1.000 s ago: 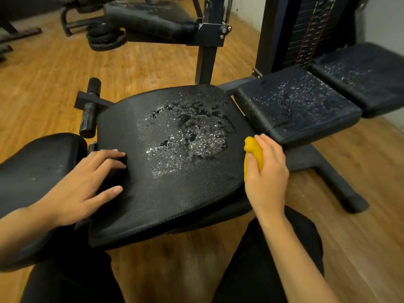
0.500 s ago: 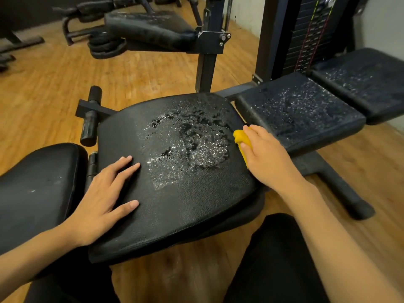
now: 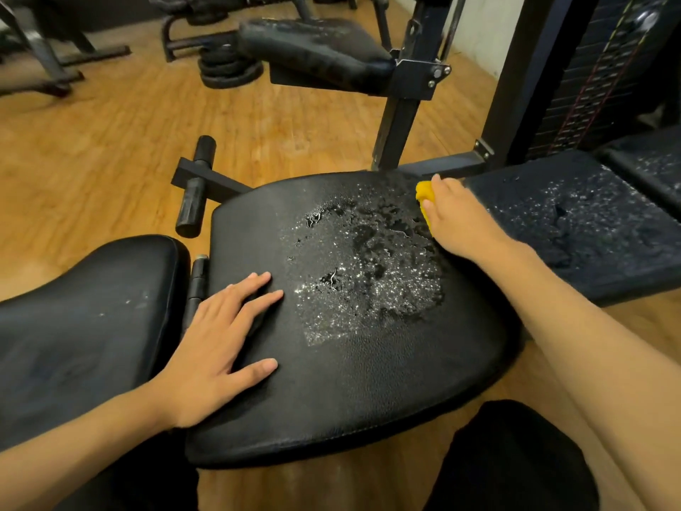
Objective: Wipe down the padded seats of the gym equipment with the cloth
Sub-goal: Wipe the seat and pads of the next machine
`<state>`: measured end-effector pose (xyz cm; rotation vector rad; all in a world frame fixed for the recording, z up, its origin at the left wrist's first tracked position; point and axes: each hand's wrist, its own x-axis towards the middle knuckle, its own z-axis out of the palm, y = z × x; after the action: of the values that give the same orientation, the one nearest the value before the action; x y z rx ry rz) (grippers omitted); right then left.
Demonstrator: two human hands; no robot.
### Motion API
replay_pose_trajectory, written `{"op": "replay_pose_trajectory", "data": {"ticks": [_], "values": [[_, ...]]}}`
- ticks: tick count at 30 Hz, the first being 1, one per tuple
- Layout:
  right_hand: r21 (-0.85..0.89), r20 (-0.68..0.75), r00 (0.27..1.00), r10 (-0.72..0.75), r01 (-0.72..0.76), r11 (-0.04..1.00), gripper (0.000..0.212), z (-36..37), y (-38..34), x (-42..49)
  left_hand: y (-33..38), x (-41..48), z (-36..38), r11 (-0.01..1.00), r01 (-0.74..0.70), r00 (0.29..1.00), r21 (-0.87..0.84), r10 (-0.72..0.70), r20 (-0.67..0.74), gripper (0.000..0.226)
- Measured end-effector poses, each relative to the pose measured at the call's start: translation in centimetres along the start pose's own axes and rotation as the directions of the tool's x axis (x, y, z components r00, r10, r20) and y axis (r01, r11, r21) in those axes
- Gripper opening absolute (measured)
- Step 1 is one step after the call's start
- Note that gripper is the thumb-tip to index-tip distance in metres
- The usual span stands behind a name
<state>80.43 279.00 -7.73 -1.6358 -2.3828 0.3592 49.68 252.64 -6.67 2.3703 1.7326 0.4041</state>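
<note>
Gym. Evidence: black padded seats [image 3: 353, 363] on steel frames, weight stack [image 3: 589, 79] with cable at right, weight plates [image 3: 228, 70] piled on wooden floor [image 3: 110, 142], more machines behind.

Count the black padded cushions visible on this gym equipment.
5 pads: lower-left pad, centre pad, right pad, far-right pad, raised back pad. More may be hidden.

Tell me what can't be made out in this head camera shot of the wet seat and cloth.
Head view only:
- Cloth: mostly covered by the right hand, so its size and folding can't be told.
- Seat: the patch under the left hand is hidden, wet or dry unknown.
- Far pad: cut off by the right edge.
- Weight stack: markings too small and dark to read.
</note>
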Motion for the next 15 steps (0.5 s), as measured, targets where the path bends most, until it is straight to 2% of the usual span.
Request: {"op": "replay_pose_trajectory", "data": {"ticks": [5,7,11,15], "values": [[0.029,0.030,1.000,-0.008,0.007,1.000,0.024,-0.6,-0.5,4.7,0.0,0.0,0.0,1.000,0.014,1.000,0.000,-0.014,0.009,0.079],[0.021,0.015,1.000,0.017,-0.017,1.000,0.029,-0.9,-1.2,3.5,-0.1,-0.1,0.0,1.000,0.012,1.000,0.006,-0.012,0.010,0.078],[-0.035,-0.049,0.993,0.109,-0.111,0.993,0.058,-0.3,-2.2,-3.4,-0.1,0.0,0.0,1.000,0.010,1.000,0.008,-0.010,0.015,0.078],[-0.044,-0.097,0.987,0.130,-0.135,0.990,0.060,-0.2,-2.2,-9.5,0.0,0.1,-0.1,1.000,0.001,1.000,0.008,-0.001,0.017,0.078]]}}
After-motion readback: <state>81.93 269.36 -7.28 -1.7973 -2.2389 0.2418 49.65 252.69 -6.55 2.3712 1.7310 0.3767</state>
